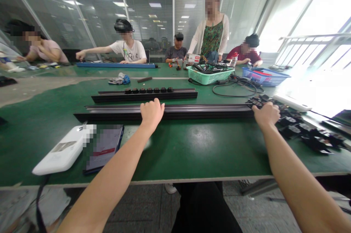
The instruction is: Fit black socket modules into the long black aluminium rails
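Observation:
A long black metal rail (203, 112) with a grooved channel along it lies crosswise on the green table. My left hand (151, 113) is closed over the rail left of its middle, fingers curled over the far side. At the right end of the rail my right hand (266, 114) is closed, its thumb against that end and its fingertips hidden. Beside and behind this hand lies a pile of small black parts (296, 127). A shorter black rail (145, 96) sits farther back, with several round black pieces (149, 90) standing in a row along it.
A white device (61, 152) and a phone (105, 147) lie at the left front. Toward the back are a blue-grey cloth (120, 79), a green basket (210, 76) of cables, a blue basket (265, 76) and a loose black cable (236, 92). Several people are across the table.

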A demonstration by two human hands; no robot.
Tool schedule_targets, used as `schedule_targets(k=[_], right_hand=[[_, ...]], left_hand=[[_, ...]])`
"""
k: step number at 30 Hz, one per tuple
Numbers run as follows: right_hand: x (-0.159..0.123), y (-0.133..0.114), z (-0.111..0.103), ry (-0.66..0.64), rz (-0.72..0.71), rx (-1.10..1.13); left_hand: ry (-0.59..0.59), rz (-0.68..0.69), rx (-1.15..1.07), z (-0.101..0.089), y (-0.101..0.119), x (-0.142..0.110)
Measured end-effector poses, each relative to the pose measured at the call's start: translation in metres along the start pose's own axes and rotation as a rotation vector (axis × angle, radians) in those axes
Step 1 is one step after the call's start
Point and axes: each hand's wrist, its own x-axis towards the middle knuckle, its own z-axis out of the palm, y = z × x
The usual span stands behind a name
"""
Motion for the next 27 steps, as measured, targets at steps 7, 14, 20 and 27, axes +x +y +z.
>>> schedule_targets(k=[7,14,20,27], right_hand=[[0.0007,-0.0011,-0.0033,-0.05,0.023,-0.038],[0.0008,-0.0005,-0.0012,-0.037,0.027,-0.001],[0.0033,0.0011,0.0009,-0.071,0.036,0.044],[0.0059,0.0014,0.0017,-0.072,0.078,0.019]], left_hand=[[-0.006,-0.005,-0.004,0.0004,-0.0004,-0.0005],[-0.003,-0.005,0.01,-0.0008,0.0003,-0.0009],[-0.013,-0.009,-0.002,-0.0012,0.0003,-0.0006],[-0.022,-0.013,-0.01,-0.0012,0.0002,-0.0005]])
